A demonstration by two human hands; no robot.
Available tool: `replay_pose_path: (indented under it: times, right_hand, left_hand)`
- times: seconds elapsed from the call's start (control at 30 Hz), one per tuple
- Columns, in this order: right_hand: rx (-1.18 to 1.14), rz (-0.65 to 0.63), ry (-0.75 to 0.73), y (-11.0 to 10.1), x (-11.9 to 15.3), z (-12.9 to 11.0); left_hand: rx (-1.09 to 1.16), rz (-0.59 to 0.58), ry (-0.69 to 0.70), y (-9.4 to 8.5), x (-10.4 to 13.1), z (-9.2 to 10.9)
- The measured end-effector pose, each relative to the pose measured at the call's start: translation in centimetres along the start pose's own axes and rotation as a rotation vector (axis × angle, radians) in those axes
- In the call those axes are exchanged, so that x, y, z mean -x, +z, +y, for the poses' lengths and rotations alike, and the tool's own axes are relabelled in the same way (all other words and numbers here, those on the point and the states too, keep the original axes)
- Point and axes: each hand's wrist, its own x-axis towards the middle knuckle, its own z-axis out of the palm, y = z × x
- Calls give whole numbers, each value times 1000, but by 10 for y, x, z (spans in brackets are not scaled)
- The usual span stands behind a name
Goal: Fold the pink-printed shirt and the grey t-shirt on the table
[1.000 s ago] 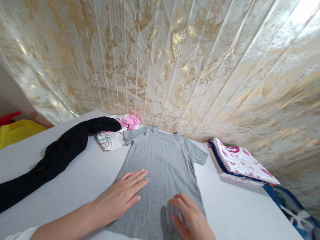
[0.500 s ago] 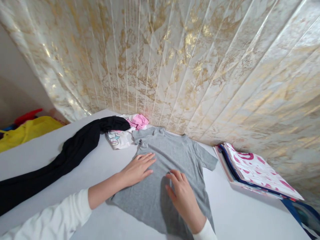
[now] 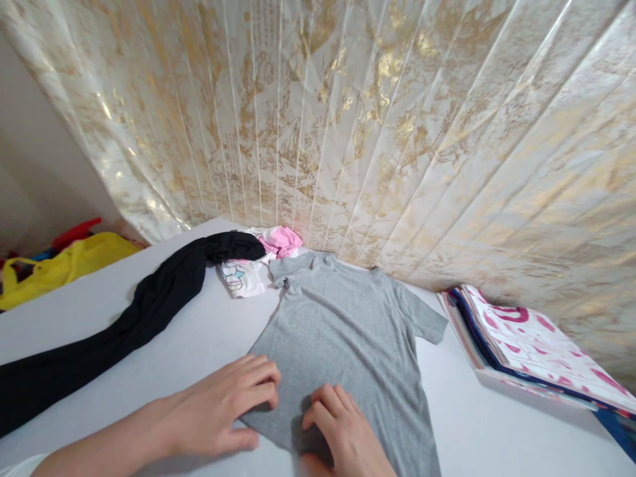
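Note:
A grey short-sleeved T-shirt [image 3: 348, 318] lies spread on the white table, its neckline toward the curtain and slight wrinkles across it. My left hand [image 3: 231, 401] rests at the shirt's lower left edge, fingers a little bent and apart, the thumb over the table. Over the lower part of the shirt is my right hand [image 3: 342, 430], its fingers curved and the thumb apart, with a dark shadow beneath. Neither hand grips any cloth.
Black clothing [image 3: 163, 291] stretches across the left of the table [image 3: 199, 344]. Behind its end lie pink and white garments [image 3: 281, 242]. A folded stack [image 3: 536, 344] sits at the right. A yellow item [image 3: 84, 262] is beyond the left edge, and a patterned curtain [image 3: 348, 132] hangs behind.
Both hands have moved down the shirt toward its lower edge, the left one also to the left. The shirt lies spread as before, and the view has shifted slightly.

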Motion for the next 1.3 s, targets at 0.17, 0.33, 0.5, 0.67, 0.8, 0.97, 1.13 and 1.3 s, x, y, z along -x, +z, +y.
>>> replay_pose_path:
  times: [0.17, 0.33, 0.5, 0.67, 0.8, 0.97, 1.13, 1.3]
  right_hand:
    - [-1, 164, -45, 9, 2, 2]
    - [46, 277, -98, 16, 1, 0]
    - [185, 441, -205, 30, -4, -7]
    - [175, 449, -169, 29, -6, -10]
    - [201, 457, -177, 30, -6, -13]
    - [180, 432, -111, 28, -4, -8]
    - [36, 475, -141, 8, -1, -7]
    - [109, 489, -138, -6, 2, -11]
  left_hand:
    - [-125, 65, 55, 9, 2, -2]
    - [-149, 83, 33, 13, 0, 3]
    - [-140, 146, 69, 19, 4, 12]
    - [-220, 244, 125, 28, 3, 9]
    - [-246, 252, 120, 25, -3, 8]
    - [-235, 168, 72, 20, -9, 10]
    - [-211, 143, 72, 13, -6, 3]
    - [-256, 291, 115, -2, -9, -5]
